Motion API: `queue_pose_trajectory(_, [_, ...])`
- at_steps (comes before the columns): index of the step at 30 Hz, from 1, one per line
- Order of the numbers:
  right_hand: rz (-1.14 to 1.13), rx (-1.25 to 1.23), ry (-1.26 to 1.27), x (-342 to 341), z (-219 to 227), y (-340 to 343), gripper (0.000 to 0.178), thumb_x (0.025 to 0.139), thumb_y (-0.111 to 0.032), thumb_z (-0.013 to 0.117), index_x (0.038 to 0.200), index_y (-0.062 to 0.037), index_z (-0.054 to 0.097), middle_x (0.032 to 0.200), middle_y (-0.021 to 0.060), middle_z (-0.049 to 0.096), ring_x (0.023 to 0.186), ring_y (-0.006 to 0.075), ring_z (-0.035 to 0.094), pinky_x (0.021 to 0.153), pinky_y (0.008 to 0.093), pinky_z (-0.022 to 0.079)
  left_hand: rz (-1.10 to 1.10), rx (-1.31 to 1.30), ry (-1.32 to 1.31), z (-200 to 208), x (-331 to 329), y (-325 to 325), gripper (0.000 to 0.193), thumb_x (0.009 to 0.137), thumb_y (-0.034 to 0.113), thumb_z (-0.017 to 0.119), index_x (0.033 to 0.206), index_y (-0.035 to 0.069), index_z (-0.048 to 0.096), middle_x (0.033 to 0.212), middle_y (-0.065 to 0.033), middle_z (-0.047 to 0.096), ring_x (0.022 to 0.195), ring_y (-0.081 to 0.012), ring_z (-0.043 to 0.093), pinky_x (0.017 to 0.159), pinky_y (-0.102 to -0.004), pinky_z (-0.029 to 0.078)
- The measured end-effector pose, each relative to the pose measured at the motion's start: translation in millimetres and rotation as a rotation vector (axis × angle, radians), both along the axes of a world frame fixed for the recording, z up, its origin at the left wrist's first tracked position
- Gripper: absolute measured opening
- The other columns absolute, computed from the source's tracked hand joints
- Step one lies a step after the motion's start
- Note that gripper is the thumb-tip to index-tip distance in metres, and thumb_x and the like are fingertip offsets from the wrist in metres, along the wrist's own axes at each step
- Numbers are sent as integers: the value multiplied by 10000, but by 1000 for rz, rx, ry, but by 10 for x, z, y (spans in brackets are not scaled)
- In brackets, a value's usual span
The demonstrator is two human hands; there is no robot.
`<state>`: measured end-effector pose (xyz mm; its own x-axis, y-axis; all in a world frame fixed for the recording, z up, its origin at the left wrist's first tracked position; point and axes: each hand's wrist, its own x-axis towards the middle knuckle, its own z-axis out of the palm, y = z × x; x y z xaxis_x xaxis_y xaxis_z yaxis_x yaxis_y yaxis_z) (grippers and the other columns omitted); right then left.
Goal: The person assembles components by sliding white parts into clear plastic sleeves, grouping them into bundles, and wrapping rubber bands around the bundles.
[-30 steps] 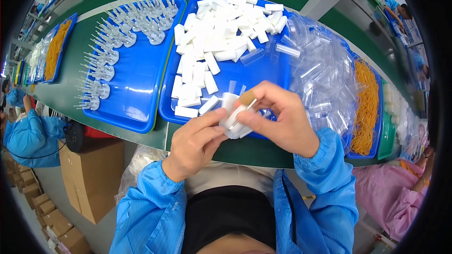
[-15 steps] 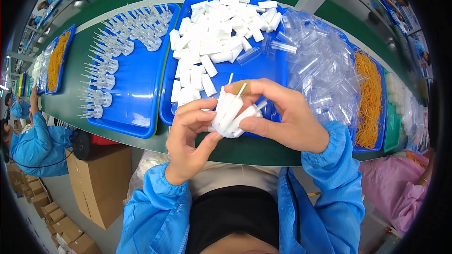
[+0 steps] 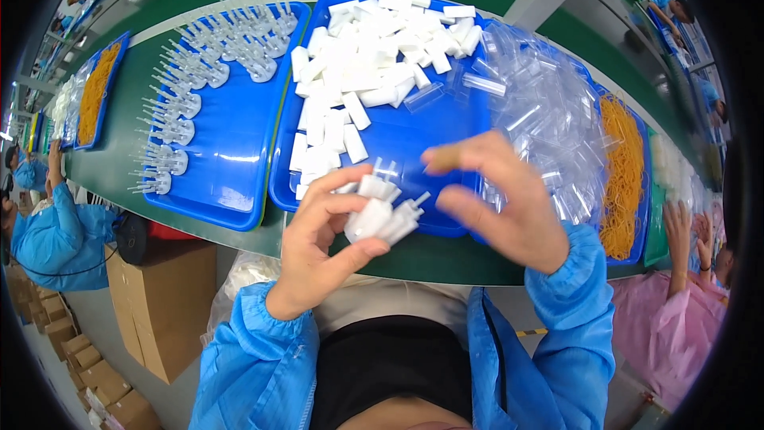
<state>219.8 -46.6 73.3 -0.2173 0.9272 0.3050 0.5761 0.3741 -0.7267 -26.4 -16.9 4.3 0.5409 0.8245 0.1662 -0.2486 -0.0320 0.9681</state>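
My left hand (image 3: 314, 243) grips a pronged plastic piece (image 3: 376, 219) with white sleeves on it and thin clear pegs sticking out; the tilted piece is slightly blurred. To its right, my right hand (image 3: 513, 203) is apart from it, thumb and fingers spread, with nothing seen between them. Just beyond both hands lies a blue tray (image 3: 426, 139) with a heap of white foam-like sleeves (image 3: 354, 72). A few clear plastic tubes (image 3: 485, 84) lie at that tray's right side.
At left, a blue tray (image 3: 211, 187) bears rows of clear pegged bases (image 3: 211, 72). To the right are a heap of clear tubes (image 3: 553, 119) and a tray of orange rubber bands (image 3: 621, 183). A co-worker's hands (image 3: 680, 235) show at far right. A cardboard box (image 3: 163, 302) stands lower left.
My right hand has let go of the pronged piece and moved right, its fingers opening. My left hand has tilted the piece and lowered it slightly. The co-worker's hands have come into view at right.
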Motion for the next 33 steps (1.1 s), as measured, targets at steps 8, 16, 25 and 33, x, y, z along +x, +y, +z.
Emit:
queue_pose_trajectory(8, [-228,198,-754,205,101,-182,303,751,-106,766,1044,-60,703,886,38,644,865,218,583,742,351,424,58,-50,-13,15,184,12,330,882,-29,692,1192,-24,580,1447,-181,421,1218,-253,581,1011,-376,521])
queue_pose_trajectory(16, [-168,260,-824,320,-134,-135,389,682,-112,759,1065,-77,709,887,23,637,926,209,575,831,351,422,72,34,93,63,357,13,304,889,-12,708,1175,5,607,1424,-155,433,1212,-249,585,995,-359,540])
queue_pose_trajectory(25, [-294,243,-74,365,-105,-178,413,783,6,679,1195,-30,663,1052,79,687,889,205,671,857,348,498,41,101,105,47,509,-20,316,861,5,747,1161,33,653,1407,-138,455,1207,-243,589,967,-340,538])
queue_pose_trajectory(33, [-322,-128,807,222,16,-300,379,945,-22,522,1313,65,528,1136,163,664,1044,223,677,960,356,518,93,154,132,96,642,-90,271,841,28,770,1104,35,703,1373,-159,512,1206,-281,593,964,-359,511])
